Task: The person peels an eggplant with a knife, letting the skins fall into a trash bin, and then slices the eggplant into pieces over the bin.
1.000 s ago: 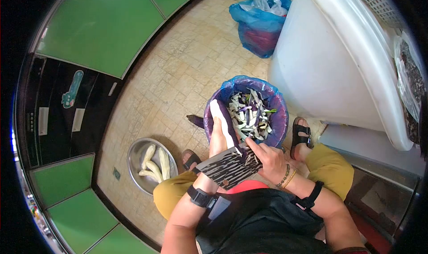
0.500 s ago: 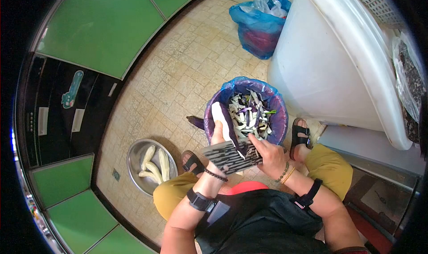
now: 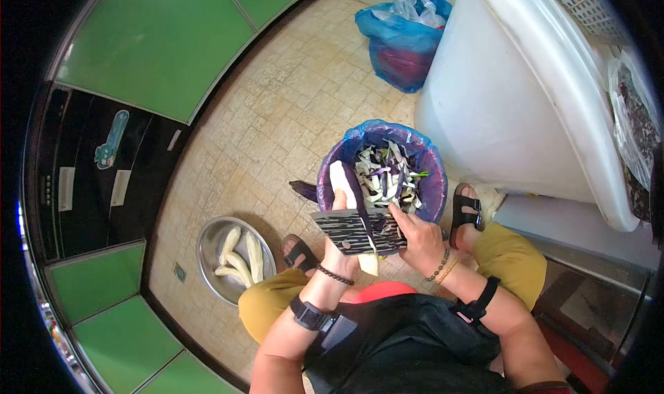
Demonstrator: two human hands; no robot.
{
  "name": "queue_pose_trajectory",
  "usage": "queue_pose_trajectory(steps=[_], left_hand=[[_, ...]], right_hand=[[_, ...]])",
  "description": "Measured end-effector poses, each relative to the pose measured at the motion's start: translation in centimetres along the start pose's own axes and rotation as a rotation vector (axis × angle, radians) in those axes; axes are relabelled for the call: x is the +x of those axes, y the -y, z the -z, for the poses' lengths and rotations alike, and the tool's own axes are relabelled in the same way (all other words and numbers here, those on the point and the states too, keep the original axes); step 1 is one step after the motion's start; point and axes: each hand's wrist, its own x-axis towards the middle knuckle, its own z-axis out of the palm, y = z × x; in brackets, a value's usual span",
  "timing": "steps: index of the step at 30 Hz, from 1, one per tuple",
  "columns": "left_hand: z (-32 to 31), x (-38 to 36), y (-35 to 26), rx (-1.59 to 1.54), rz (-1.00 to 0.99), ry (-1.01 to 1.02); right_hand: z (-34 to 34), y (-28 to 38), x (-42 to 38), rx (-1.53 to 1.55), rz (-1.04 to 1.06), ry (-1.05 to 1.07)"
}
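Observation:
A partly peeled eggplant (image 3: 342, 177) slants over the left side of a bin lined with a blue bag (image 3: 432, 160). My left hand (image 3: 337, 245) is closed round it, with the thumb along its pale side. In my right hand (image 3: 420, 240) is a wide cleaver (image 3: 339, 229) with a streaked dark blade, which lies across the eggplant and hides part of my left hand. A purple strip of skin crosses the blade. Below the blade's edge the eggplant's pale end shows. Purple and white peelings (image 3: 389, 176) lie in the bin.
A steel bowl (image 3: 205, 245) with several peeled eggplants (image 3: 255, 256) stands on the floor at the left. An unpeeled eggplant (image 3: 303, 189) lies beside the bin. A blue bag (image 3: 404, 48) sits at the back, next to a large white tub-like object (image 3: 512, 110). Green cabinets (image 3: 152, 41) line the left.
The cleaver's blade has turned and risen slightly, and its streaked face is now sharp. More of the eggplant's pale lower end shows beneath it. The eggplant has shifted a little.

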Motion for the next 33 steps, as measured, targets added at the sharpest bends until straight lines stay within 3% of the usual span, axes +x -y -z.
queue_pose_trajectory(steps=[4,6,9,11,12,14,17,33], left_hand=[[-0.2,-0.2,0.1,-0.013,-0.003,0.025],[-1.2,-0.8,-0.3,0.031,-0.038,-0.078],[-2.7,-1.4,-1.0,0.154,-0.022,-0.090],[-2.3,-0.8,-0.9,0.167,-0.012,-0.086],[-1.9,-0.5,-0.7,0.165,-0.049,-0.096],[-1.2,-0.4,-0.7,0.142,-0.035,-0.065],[-1.3,-0.2,-0.4,0.123,-0.057,-0.066],[-2.4,-1.0,0.6,0.113,-0.072,-0.056]], right_hand=[[-0.1,0.1,-0.2,0.083,0.011,-0.007],[-0.7,-0.1,-0.3,0.102,0.019,-0.023],[-1.3,-0.3,-0.3,0.319,-0.025,-0.034],[-0.2,0.4,0.1,0.353,-0.166,0.094],[-0.1,0.4,0.1,0.354,-0.166,0.094],[0.1,0.3,0.0,0.249,0.029,0.004],[2.1,1.5,0.1,0.190,0.099,0.081],[0.5,1.2,0.0,0.076,0.034,-0.019]])
